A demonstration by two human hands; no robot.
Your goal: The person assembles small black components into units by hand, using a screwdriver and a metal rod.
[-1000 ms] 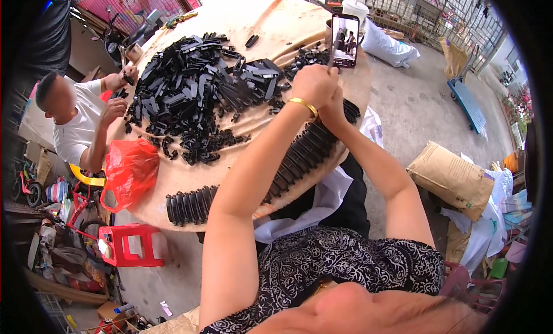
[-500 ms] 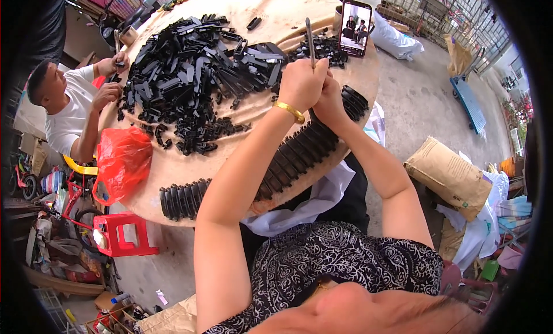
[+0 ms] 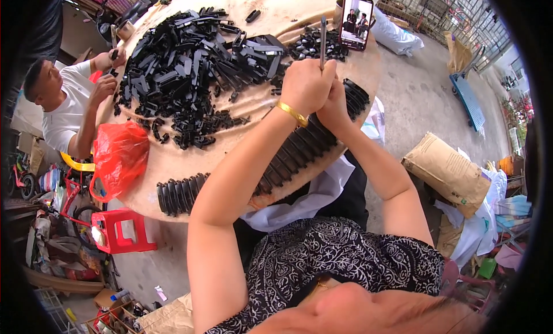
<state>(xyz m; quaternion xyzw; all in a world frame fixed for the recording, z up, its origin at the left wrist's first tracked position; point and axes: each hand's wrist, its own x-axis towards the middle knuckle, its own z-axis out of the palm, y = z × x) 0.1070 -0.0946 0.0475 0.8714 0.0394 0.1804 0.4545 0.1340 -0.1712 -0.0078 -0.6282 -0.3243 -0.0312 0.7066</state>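
Observation:
My left hand, with a gold bracelet at the wrist, is closed around a slim grey metal rod-like tool that stands up out of the fist. Pressed against it, my right hand has its fingers curled; what they hold is hidden behind the left hand. Beneath both forearms runs a long curved row of black plastic clip-like pieces, set side by side along the table's near edge. Beyond the hands lies a big heap of loose black plastic parts, with a smaller pile of black pieces to its right.
A cloth-covered table carries a phone propped upright at the far right. On the left, a person in a white shirt handles parts near a red plastic bag. A red stool and a brown paper sack flank the table.
Both hands and the tool have shifted slightly right and stay pressed together. The table appears a little higher in view. The other person's hands have moved slightly.

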